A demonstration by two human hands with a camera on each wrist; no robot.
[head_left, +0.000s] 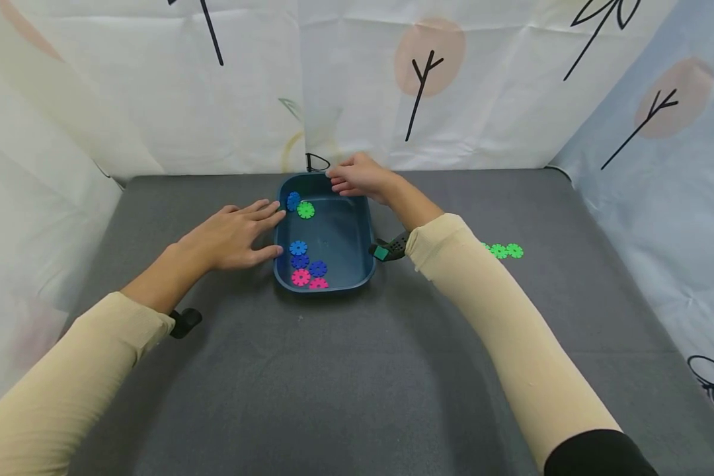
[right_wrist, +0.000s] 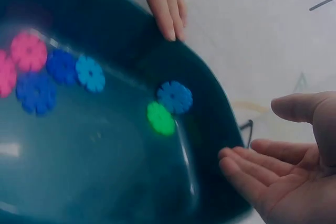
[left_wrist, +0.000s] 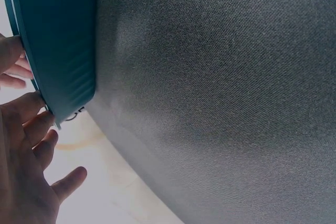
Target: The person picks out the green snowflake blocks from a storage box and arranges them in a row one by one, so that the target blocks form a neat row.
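Observation:
A dark teal plastic basin (head_left: 345, 228) stands on the grey cloth. My left hand (head_left: 236, 235) rests its straight fingertips and thumb on the basin's left rim. At the far rim is my right hand (head_left: 363, 177); in the right wrist view its fingers reach to the rim with the thumb held apart. Inside, a blue notched disc (head_left: 293, 200) and a green notched disc (head_left: 306, 210) lie in the far left corner. Nearer the front left are a light blue disc (head_left: 298, 247), two dark blue discs (head_left: 318, 268) and two pink discs (head_left: 300, 277).
Several green notched discs (head_left: 498, 251) lie in a row on the cloth to the right, partly hidden by my right sleeve (head_left: 506, 324). A white printed curtain (head_left: 357, 86) hangs behind the table's far edge, close to the basin.

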